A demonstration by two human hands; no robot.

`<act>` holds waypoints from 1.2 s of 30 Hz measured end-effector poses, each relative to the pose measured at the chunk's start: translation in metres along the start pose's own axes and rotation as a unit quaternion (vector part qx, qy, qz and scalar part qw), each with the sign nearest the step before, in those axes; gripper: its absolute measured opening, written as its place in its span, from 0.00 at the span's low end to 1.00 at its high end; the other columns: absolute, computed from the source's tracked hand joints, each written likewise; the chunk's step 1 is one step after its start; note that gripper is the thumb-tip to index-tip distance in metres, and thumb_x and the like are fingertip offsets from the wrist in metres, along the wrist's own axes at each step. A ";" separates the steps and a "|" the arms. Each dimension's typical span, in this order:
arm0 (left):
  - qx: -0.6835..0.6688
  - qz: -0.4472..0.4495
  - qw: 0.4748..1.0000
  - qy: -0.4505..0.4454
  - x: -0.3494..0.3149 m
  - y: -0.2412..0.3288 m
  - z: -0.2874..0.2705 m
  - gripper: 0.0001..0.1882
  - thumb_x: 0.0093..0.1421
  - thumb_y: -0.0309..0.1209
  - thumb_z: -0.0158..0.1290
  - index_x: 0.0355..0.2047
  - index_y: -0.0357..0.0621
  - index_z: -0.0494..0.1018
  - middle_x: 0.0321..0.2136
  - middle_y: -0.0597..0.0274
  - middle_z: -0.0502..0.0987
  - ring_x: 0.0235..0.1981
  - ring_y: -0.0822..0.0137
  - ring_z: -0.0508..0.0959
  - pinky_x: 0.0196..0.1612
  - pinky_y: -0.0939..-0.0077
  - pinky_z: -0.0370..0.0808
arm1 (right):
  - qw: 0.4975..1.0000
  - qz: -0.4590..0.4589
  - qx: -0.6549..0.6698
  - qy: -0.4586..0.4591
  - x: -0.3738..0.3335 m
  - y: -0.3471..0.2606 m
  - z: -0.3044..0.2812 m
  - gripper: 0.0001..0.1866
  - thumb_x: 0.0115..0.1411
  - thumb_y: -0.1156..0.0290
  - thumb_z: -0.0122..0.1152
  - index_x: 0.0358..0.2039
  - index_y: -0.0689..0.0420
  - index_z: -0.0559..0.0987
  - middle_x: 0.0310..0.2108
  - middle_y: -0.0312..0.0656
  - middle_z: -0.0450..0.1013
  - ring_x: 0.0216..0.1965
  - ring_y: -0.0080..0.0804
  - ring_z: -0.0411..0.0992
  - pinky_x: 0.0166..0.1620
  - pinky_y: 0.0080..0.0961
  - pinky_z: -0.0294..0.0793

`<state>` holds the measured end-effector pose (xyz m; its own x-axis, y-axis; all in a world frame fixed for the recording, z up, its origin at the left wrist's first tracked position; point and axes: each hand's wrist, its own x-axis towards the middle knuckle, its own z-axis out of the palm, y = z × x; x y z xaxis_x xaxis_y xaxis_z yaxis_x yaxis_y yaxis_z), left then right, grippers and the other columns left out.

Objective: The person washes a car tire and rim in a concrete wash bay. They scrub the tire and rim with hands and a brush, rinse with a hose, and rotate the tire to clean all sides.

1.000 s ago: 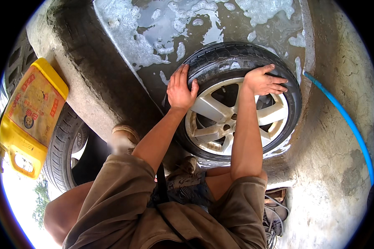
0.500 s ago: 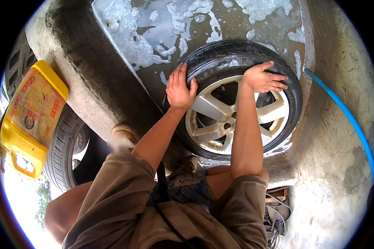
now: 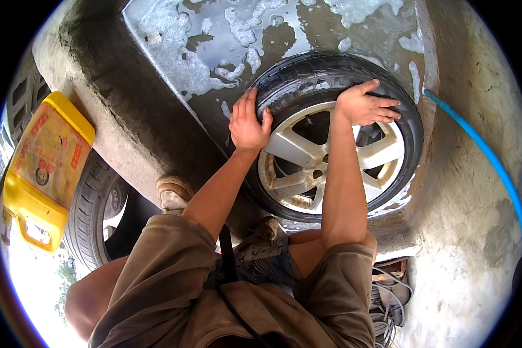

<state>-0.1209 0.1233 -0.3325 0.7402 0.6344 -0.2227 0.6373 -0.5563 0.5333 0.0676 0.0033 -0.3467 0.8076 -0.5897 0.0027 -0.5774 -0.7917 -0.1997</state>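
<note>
A black car tire (image 3: 412, 124) on a silver alloy wheel (image 3: 293, 148) with wide spokes leans low in a trough of dark, foamy water (image 3: 267, 40). My left hand (image 3: 249, 123) rests against the tire's left side, its fingers stretched along the wet rubber and the thumb held apart. Over the upper right of the wheel lies my right hand (image 3: 362, 106), fingers spread toward the tire's sidewall. Neither hand wraps round anything. My right forearm hides part of the spokes, and the tire's underside is out of sight.
Concrete walls (image 3: 107, 116) border the trough. A blue hose (image 3: 481, 148) hangs over the right side. On the left stand a yellow jug (image 3: 32, 226) and another tire (image 3: 87, 211). Coiled cables (image 3: 391, 296) lie by my right knee, and my shoe (image 3: 173, 194) is by the left wall.
My whole view has shifted slightly. Both hands keep nearly the same places on the tire and wheel, and the foam on the water has drifted a little.
</note>
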 end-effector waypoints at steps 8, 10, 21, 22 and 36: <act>0.006 0.002 1.000 0.000 0.000 0.001 0.001 0.27 0.54 0.37 0.51 0.56 0.45 0.65 0.53 0.57 0.70 0.51 0.53 0.70 0.52 0.60 0.69 | 1.000 0.000 -0.002 0.001 0.001 0.001 0.001 0.46 0.63 0.39 0.35 0.67 0.65 0.42 0.66 0.70 0.31 0.67 0.67 0.38 0.59 0.58 0.57; 0.006 0.002 1.000 0.000 0.000 0.002 0.000 0.27 0.54 0.37 0.51 0.56 0.45 0.65 0.53 0.56 0.70 0.51 0.53 0.71 0.52 0.60 0.69 | 1.000 0.000 0.000 -0.001 0.001 0.001 0.001 0.46 0.63 0.39 0.35 0.67 0.65 0.42 0.66 0.70 0.31 0.67 0.68 0.38 0.58 0.58 0.57; 0.004 0.008 1.000 0.003 -0.001 -0.002 0.002 0.27 0.54 0.36 0.51 0.55 0.44 0.65 0.52 0.56 0.70 0.51 0.52 0.71 0.53 0.60 0.69 | 1.000 -0.006 0.009 0.007 0.001 0.003 0.003 0.47 0.62 0.38 0.35 0.66 0.66 0.43 0.65 0.71 0.32 0.66 0.69 0.38 0.59 0.58 0.56; 0.003 0.010 1.000 0.004 0.000 -0.002 0.002 0.27 0.54 0.36 0.51 0.55 0.44 0.65 0.52 0.56 0.70 0.51 0.52 0.71 0.53 0.60 0.69 | 1.000 -0.007 0.009 0.008 0.001 0.003 0.003 0.47 0.62 0.38 0.35 0.66 0.66 0.43 0.65 0.71 0.32 0.66 0.69 0.38 0.59 0.58 0.56; -0.006 0.010 1.000 0.005 0.000 0.002 0.002 0.25 0.57 0.35 0.49 0.56 0.45 0.65 0.51 0.52 0.71 0.50 0.48 0.70 0.52 0.58 0.69 | 0.999 -0.015 0.025 0.019 0.001 0.004 0.004 0.46 0.63 0.39 0.36 0.66 0.67 0.44 0.64 0.75 0.33 0.67 0.69 0.35 0.58 0.61 0.56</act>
<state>-0.1193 0.1213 -0.3330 0.7508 0.6284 -0.2035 0.6195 -0.5630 0.5470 0.0668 0.0007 -0.3517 0.8189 -0.5721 0.0467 -0.5453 -0.8008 -0.2477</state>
